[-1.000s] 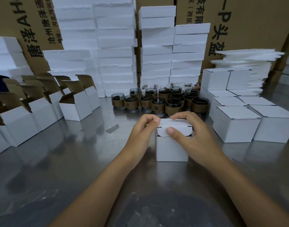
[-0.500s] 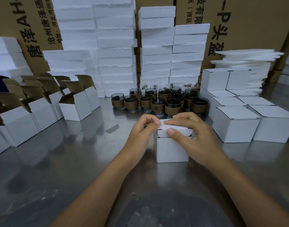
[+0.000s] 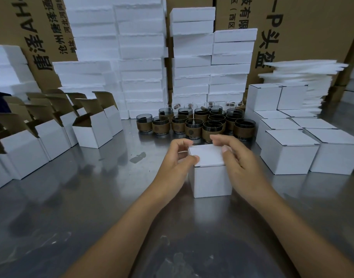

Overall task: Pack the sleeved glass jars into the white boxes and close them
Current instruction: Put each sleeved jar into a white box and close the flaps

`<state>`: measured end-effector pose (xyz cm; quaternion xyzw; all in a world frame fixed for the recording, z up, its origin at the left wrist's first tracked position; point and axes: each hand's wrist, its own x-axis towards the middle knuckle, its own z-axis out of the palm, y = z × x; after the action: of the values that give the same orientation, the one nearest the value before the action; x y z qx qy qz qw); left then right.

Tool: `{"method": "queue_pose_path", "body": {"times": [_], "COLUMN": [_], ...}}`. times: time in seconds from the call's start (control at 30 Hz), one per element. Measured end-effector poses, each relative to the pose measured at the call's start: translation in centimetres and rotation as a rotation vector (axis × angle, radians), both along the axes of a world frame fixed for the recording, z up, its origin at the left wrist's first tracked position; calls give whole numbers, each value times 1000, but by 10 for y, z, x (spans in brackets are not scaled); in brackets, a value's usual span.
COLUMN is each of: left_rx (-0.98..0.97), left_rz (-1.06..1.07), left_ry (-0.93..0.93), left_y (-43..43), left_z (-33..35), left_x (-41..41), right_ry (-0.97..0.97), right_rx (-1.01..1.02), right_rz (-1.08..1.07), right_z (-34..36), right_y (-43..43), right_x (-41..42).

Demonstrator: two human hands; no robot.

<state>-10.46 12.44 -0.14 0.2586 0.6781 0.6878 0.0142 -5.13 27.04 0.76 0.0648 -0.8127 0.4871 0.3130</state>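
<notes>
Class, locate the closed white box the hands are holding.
Head view, centre: the white box stands on the table between left hand and right hand, just before the sleeved jars.

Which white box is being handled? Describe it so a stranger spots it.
On the shiny steel table, look in front of the cluster of brown-sleeved glass jars. The small white cardboard box stands alone there, lid down, held by the left hand and right hand; open-flapped boxes stand left, closed boxes right.
</notes>
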Motion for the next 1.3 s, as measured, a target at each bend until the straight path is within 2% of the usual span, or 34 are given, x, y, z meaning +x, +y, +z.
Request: {"method": "queue_pose_path", "body": {"times": [0.1, 0.2, 0.27, 0.47, 0.57, 0.83, 1.07, 1.3], "left_rx": [-45, -65, -45, -8, 18, 11, 9, -75], "left_rz": [35, 47, 57, 105, 108, 102, 121, 70], "left_ry": [40, 56, 46, -1, -68, -102, -125, -102], "left_y": [1, 0, 0, 2, 3, -1, -4, 1], "left_z": [-2, -1, -1, 1, 1, -1, -2, -6], "left_x": [1, 3, 4, 7, 8, 5, 5, -1], "right_ry": [8, 33, 20, -58, -98, -171, -119, -27], "right_rx": [-7, 106, 172, 165, 246, 14, 23, 0], "right_rz": [-95, -171, -177, -88, -103, -289, -298, -409], "right_z": [-2, -5, -10, -7, -9, -19, -8, 56], "right_y": [3, 1, -4, -10, -14, -20, -9, 57], "right_x": [-2, 0, 1, 8, 9, 6, 6, -9]}}
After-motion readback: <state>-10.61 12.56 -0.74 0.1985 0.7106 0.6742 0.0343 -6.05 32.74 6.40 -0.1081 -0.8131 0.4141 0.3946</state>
